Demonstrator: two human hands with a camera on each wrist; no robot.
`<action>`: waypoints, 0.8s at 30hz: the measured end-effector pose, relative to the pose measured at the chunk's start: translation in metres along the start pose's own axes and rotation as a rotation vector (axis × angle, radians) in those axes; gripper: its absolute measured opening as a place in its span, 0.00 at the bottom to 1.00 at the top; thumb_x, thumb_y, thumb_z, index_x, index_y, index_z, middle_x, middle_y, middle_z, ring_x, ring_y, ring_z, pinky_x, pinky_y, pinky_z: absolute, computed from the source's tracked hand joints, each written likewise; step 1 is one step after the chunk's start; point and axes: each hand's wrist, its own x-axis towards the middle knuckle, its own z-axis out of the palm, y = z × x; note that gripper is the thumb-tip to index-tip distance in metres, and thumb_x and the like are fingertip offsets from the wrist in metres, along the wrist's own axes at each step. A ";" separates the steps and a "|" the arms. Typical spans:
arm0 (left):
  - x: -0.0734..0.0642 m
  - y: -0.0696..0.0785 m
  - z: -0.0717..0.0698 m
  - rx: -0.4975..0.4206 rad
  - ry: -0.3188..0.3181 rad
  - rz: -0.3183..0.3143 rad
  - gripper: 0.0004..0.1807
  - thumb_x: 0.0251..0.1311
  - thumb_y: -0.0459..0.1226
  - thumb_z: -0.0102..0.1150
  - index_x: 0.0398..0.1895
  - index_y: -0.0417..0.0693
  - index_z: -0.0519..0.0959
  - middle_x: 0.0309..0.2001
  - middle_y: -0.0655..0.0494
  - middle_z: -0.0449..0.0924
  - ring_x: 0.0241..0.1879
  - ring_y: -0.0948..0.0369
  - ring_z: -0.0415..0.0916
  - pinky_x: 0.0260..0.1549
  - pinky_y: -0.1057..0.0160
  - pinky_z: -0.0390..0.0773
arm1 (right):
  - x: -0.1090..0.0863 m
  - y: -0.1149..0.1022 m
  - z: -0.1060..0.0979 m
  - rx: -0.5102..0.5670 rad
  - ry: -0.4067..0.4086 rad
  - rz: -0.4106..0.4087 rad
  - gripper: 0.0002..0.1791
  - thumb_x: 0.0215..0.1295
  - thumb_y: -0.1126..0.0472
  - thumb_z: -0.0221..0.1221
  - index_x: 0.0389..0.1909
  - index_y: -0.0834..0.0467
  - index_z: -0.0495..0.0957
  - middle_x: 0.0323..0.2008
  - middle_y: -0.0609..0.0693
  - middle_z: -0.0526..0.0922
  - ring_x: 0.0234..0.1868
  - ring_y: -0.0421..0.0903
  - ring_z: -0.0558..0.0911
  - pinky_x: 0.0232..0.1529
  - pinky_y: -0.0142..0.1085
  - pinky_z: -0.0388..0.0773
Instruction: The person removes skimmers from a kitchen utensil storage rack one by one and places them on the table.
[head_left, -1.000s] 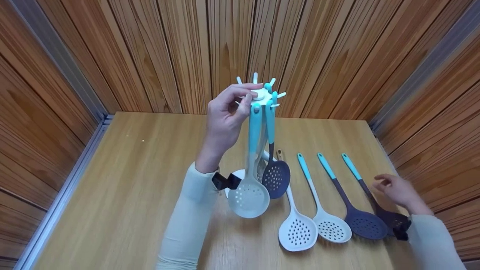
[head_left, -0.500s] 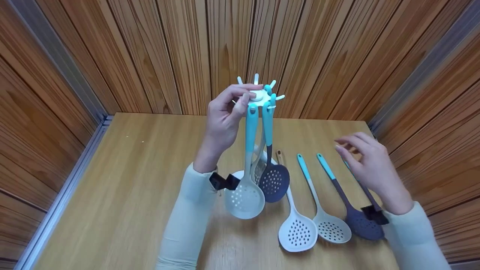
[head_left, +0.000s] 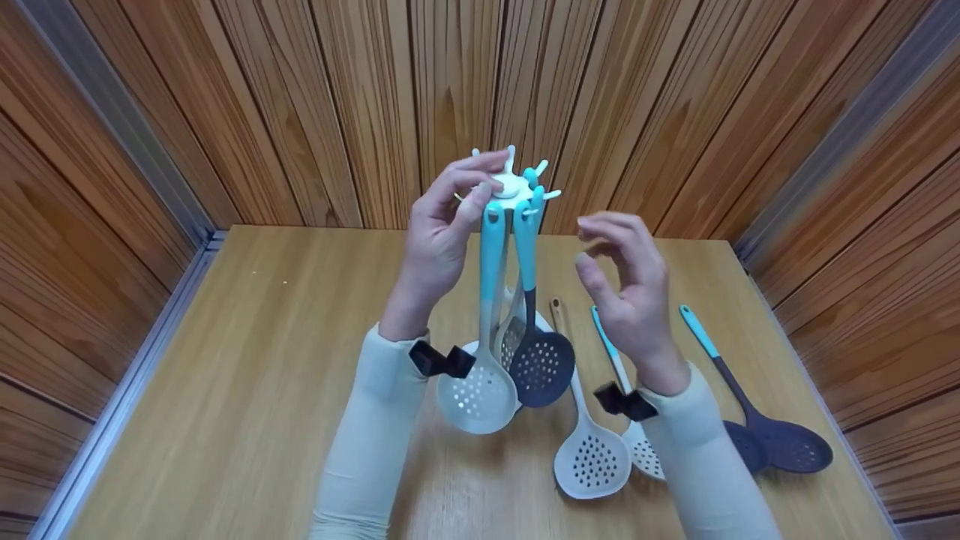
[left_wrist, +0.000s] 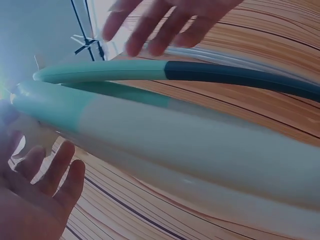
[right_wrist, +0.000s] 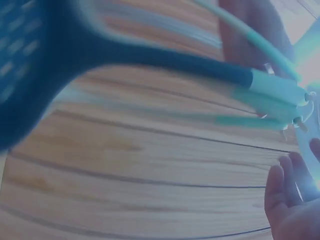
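My left hand (head_left: 439, 240) pinches the knob on top of a white utensil stand (head_left: 517, 193) with hooks around its head. From the hooks hang a pale grey skimmer (head_left: 478, 394), a dark skimmer (head_left: 543, 367) and, partly hidden behind them, another pale perforated utensil (head_left: 510, 341), all with turquoise handles. To the right of the stand, my right hand (head_left: 634, 292) is raised, its thumb and bent fingers apart with nothing between them. In the right wrist view, the dark skimmer (right_wrist: 115, 52) is close and blurred.
On the wooden table (head_left: 300, 390) lie a pale perforated turner (head_left: 592, 461), a pale skimmer (head_left: 646, 454) partly behind my right forearm, and two dark utensils (head_left: 795, 444), one mostly covered by my sleeve. A wood-plank wall (head_left: 337, 112) stands behind.
My right hand has moved left and up from above the rightmost dark utensil to beside the stand. The stand's hanging utensils have shifted slightly left, with the left hand still at the knob.
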 end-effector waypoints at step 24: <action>-0.020 0.012 0.005 0.282 0.100 0.099 0.18 0.71 0.32 0.48 0.62 0.40 0.71 0.73 0.46 0.61 0.67 0.52 0.65 0.49 0.52 0.81 | 0.043 0.011 0.058 0.366 -0.020 -0.063 0.21 0.71 0.45 0.55 0.58 0.51 0.82 0.66 0.65 0.70 0.69 0.63 0.65 0.65 0.56 0.68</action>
